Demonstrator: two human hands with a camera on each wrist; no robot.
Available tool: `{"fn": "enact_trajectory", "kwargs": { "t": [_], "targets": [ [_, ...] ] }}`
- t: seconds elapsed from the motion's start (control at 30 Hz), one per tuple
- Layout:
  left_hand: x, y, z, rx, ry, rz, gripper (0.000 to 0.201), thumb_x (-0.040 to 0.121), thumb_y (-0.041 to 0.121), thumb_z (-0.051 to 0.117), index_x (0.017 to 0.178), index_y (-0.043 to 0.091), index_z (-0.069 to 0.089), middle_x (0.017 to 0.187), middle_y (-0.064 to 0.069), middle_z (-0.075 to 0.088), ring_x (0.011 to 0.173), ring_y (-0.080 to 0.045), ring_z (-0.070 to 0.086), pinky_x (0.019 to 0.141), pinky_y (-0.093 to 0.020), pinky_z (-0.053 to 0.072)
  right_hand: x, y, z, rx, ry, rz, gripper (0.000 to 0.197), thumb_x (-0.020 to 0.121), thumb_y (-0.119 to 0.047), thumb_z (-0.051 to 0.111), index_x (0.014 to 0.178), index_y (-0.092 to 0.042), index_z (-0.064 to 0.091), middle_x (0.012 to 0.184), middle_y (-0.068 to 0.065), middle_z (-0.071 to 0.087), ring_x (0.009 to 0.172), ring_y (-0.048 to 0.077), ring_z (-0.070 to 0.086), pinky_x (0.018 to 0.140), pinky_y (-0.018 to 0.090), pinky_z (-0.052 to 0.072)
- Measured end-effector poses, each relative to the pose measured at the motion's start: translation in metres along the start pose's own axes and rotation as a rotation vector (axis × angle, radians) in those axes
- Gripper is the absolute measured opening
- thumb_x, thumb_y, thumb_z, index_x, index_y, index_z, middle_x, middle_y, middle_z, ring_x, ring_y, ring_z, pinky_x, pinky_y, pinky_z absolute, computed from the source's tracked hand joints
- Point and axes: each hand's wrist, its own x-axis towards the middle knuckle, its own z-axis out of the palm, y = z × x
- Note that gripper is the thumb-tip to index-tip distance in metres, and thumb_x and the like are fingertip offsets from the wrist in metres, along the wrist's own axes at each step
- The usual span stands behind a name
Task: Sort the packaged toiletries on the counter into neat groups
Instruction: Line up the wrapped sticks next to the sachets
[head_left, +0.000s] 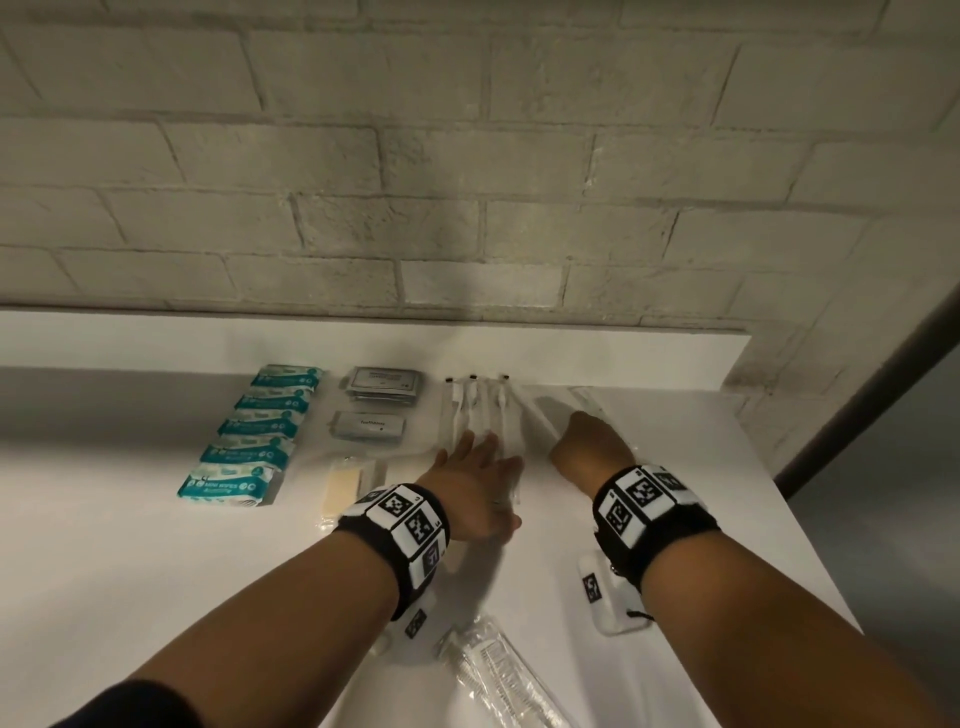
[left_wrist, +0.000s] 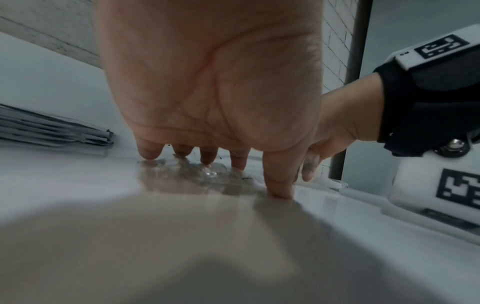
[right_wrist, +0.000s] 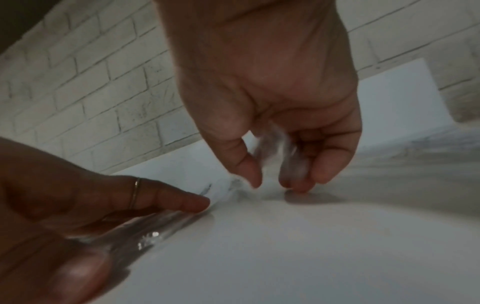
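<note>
Three toothbrushes in clear wrappers (head_left: 475, 405) lie side by side near the wall on the white counter (head_left: 156, 561). My left hand (head_left: 478, 467) lies flat on their near ends, its straight fingertips (left_wrist: 207, 158) pressing the clear plastic (left_wrist: 194, 172). Just to the right, my right hand (head_left: 592, 447) has its fingers curled and pinches another clear-wrapped toothbrush (head_left: 540, 421), which slants toward the row. The right wrist view shows that wrapper (right_wrist: 275, 148) between thumb and fingers, low over the counter.
Several teal wipe packs (head_left: 254, 431) form a column at the left. Beside them are a stack of grey sachets (head_left: 384, 387), a grey box (head_left: 370, 427) and a pale yellow packet (head_left: 343, 488). A clear-wrapped item (head_left: 498, 670) lies at the near edge. The brick wall (head_left: 467, 182) stands behind.
</note>
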Motion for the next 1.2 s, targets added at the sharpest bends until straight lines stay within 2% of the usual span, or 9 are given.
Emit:
{"fn": "enact_trajectory", "kwargs": {
  "t": [0.17,0.27,0.43,0.67,0.8,0.93,1.07,1.13,1.2],
  "targets": [
    [0.001,-0.002,0.0,-0.009,0.006,0.012,0.076,0.085,0.05,0.054,0.148,0.031,0.016,0.161,-0.009,-0.003,0.147,-0.037,-0.009,0.114,-0.057,0.009,-0.009,-0.001,0.001,-0.006,0.061,-0.039,0.044,0.088,-0.014,0.051,0.132,-0.012,0.042,0.128,0.018,0.044,0.112,0.037,0.054,0.09,0.039,0.047],
    [0.001,-0.001,0.0,-0.02,0.007,0.019,0.076,0.084,0.049,0.054,0.148,0.031,0.016,0.161,-0.009,-0.004,0.146,-0.038,-0.009,0.114,-0.059,0.009,-0.016,-0.002,0.011,-0.107,-0.03,-0.17,0.042,0.086,-0.031,0.058,0.124,-0.014,0.051,0.123,0.013,0.046,0.112,0.036,0.052,0.092,0.04,0.048],
    [0.002,0.0,0.0,-0.064,0.021,-0.004,0.093,0.082,0.048,0.059,0.152,0.03,0.0,0.161,-0.004,-0.009,0.147,-0.034,-0.01,0.115,-0.057,0.008,-0.024,-0.011,0.016,-0.184,-0.025,-0.29,0.03,0.09,-0.021,0.046,0.118,-0.016,0.057,0.121,0.008,0.053,0.112,0.033,0.052,0.093,0.04,0.047],
    [0.003,0.006,0.001,-0.061,-0.014,-0.01,0.089,0.079,0.044,0.052,0.148,0.044,-0.005,0.16,0.005,-0.018,0.144,-0.032,-0.023,0.116,-0.059,-0.003,-0.001,0.022,-0.017,-0.275,0.213,0.007,0.036,0.091,-0.016,0.041,0.126,-0.013,0.047,0.128,0.011,0.049,0.119,0.032,0.046,0.096,0.04,0.039],
    [0.002,0.013,-0.002,0.036,-0.014,0.068,0.076,0.085,0.04,0.04,0.15,0.041,0.001,0.161,0.004,-0.012,0.145,-0.033,-0.021,0.115,-0.062,-0.002,0.012,0.042,-0.022,-0.196,0.054,0.091,0.039,0.091,-0.018,0.044,0.129,-0.013,0.047,0.13,0.011,0.052,0.118,0.031,0.052,0.097,0.039,0.041],
    [0.001,0.017,-0.005,0.035,-0.051,0.056,0.073,0.087,0.038,0.038,0.151,0.039,0.003,0.162,0.003,-0.007,0.146,-0.034,-0.017,0.115,-0.061,-0.001,0.014,0.042,-0.031,-0.091,-0.111,-0.009,0.035,0.091,-0.024,0.047,0.122,-0.011,0.057,0.12,0.003,0.061,0.106,0.029,0.06,0.087,0.032,0.047],
    [-0.002,0.018,-0.006,0.024,-0.049,0.046,0.072,0.087,0.038,0.037,0.151,0.038,0.004,0.162,0.002,-0.004,0.146,-0.034,-0.015,0.115,-0.061,-0.001,0.006,0.024,-0.053,0.057,0.165,-0.18,0.016,0.081,-0.018,0.065,0.093,-0.012,0.055,0.099,0.01,0.058,0.096,0.028,0.06,0.072,0.03,0.041],
    [-0.004,0.019,-0.007,0.014,-0.05,0.042,0.075,0.083,0.039,0.034,0.151,0.037,0.005,0.162,0.001,-0.003,0.146,-0.034,-0.014,0.115,-0.061,0.0,-0.003,0.02,-0.055,0.224,0.35,-0.281,0.02,0.082,-0.022,0.067,0.09,-0.012,0.051,0.095,0.005,0.05,0.089,0.023,0.055,0.073,0.033,0.042],
    [-0.005,0.02,-0.009,0.012,-0.064,0.037,0.08,0.076,0.04,0.03,0.151,0.037,0.004,0.162,0.002,-0.004,0.146,-0.034,-0.014,0.116,-0.06,0.0,-0.009,0.022,-0.05,0.291,0.377,-0.372,0.023,0.08,-0.022,0.069,0.096,-0.014,0.054,0.1,0.004,0.054,0.09,0.025,0.058,0.076,0.034,0.045]
  ]
}}
